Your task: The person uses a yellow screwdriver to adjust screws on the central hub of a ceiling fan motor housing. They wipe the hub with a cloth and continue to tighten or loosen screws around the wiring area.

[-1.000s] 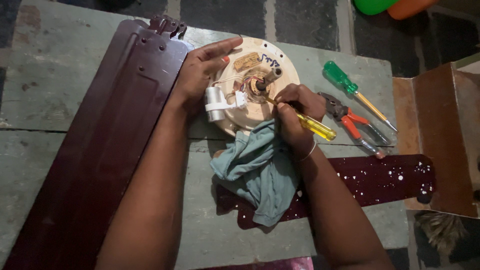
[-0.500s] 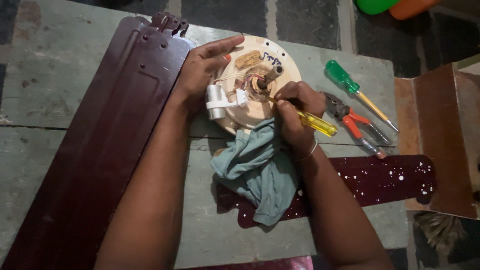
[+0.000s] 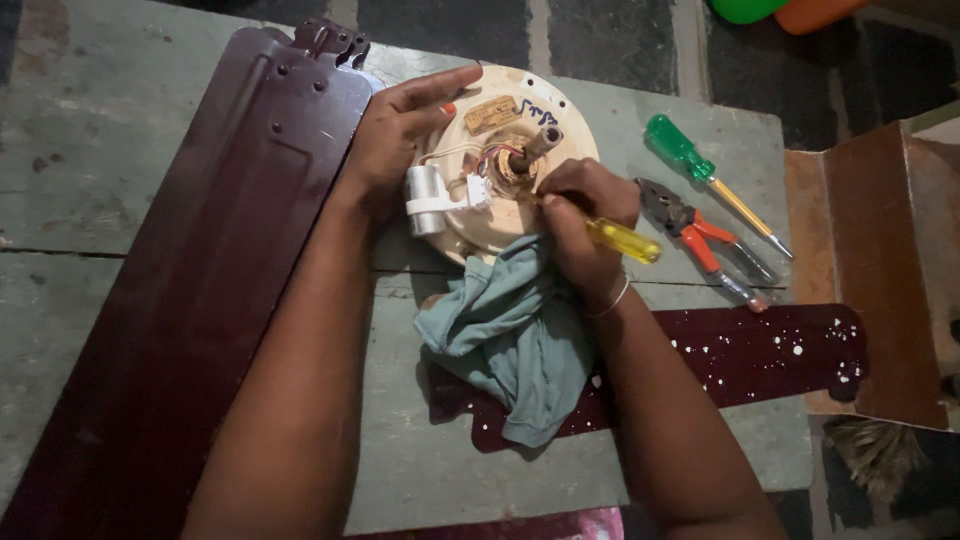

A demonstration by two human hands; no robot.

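cloth (image 3: 510,335) (crumpled) beside motor (image 3: 500,215), pliers (image 3: 685,225) near

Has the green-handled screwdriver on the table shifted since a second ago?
No. The green-handled screwdriver lies in the same spot beside the pliers, right of the fan motor.

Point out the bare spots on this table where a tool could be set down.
Bare grey-green wooden tabletop lies far left of the long maroon fan blade, and along the near edge below the crumpled teal cloth. It is crowded around the round cream fan motor, where both hands work, and right of it by the green-handled screwdriver and red-handled pliers.
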